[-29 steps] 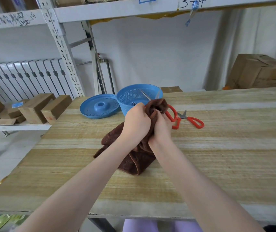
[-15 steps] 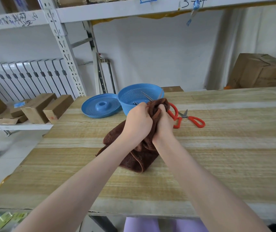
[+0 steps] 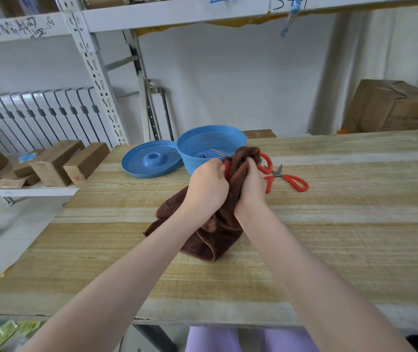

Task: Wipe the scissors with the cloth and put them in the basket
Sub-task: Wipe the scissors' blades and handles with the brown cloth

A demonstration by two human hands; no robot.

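Left hand (image 3: pixel 207 185): curled around the red handle of the scissors (image 3: pixel 219 154), whose blade points far, over the basket rim.
Right hand (image 3: pixel 252 185): clenched on the brown cloth (image 3: pixel 215 235), which is bunched against the scissors.
Cloth: its loose end lies on the table (image 3: pixel 329 237), nearer.
Basket (image 3: pixel 238 141): blue, just beyond the hands, with the lid (image 3: pixel 149 158) to its left.
Spare pair (image 3: pixel 296 182): flat on the table, to the right.

Both bare: left hand (image 3: pixel 207 186), right hand (image 3: pixel 252 190), forearms (image 3: pixel 126 270) down to frame edge; lilac trousers (image 3: pixel 228 340) peeking in, bottom centre.
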